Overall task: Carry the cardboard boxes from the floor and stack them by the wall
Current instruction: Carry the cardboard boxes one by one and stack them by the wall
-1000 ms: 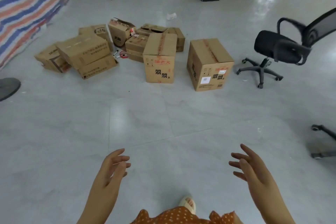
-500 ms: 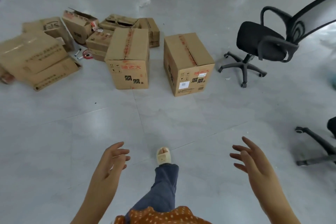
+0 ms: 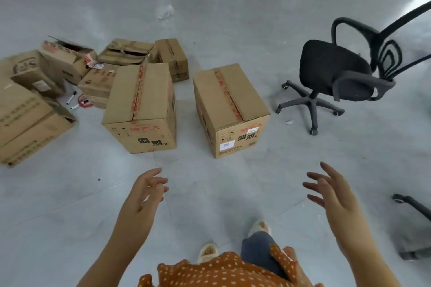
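My left hand (image 3: 145, 190) and right hand (image 3: 331, 190) hover above the grey tiled floor (image 3: 70, 205), fingers spread and released, grasping nothing. Two tall brown cardboard boxes sealed with red tape (image 3: 142, 105) (image 3: 229, 109) stand upright ahead, apart; smaller tan cardboard boxes (image 3: 35, 100) lie jumbled left. A black mesh office chair (image 3: 338, 72) stands right.

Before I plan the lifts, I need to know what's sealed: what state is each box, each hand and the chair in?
Right tall brown cardboard box: upright, taped shut with red tape.
Left tall brown cardboard box: upright, taped shut.
Small brown box at back left: flaps open.
Flattened brown box at back: crumpled, top open.
Black mesh office chair: upright, unoccupied.
Left hand: open, holding nothing.
Right hand: open, holding nothing.
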